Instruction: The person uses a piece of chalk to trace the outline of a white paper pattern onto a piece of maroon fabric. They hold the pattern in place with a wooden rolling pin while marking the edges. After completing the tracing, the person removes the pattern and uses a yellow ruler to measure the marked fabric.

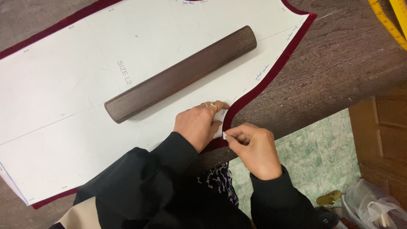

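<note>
A white paper pattern (pixel 63 97) lies on dark red velvet fabric (pixel 271 78) whose edge shows as a thin border around it. A dark wooden bar (pixel 180 74) rests diagonally across the pattern. My left hand (pixel 198 125) presses flat on the pattern near its curved edge, a ring on one finger. My right hand (pixel 254 148) pinches a small white piece of chalk (pixel 224 135) against the fabric edge, just beside the left hand's fingers.
The work lies on a dark wooden table (pixel 339 68). A yellow measuring tape (pixel 388 21) sits at the top right. Below the table edge are green tiled floor (pixel 313 157), a wooden cabinet (pixel 381 135), a clear plastic bag (pixel 373 203) and a sandal (pixel 328 197).
</note>
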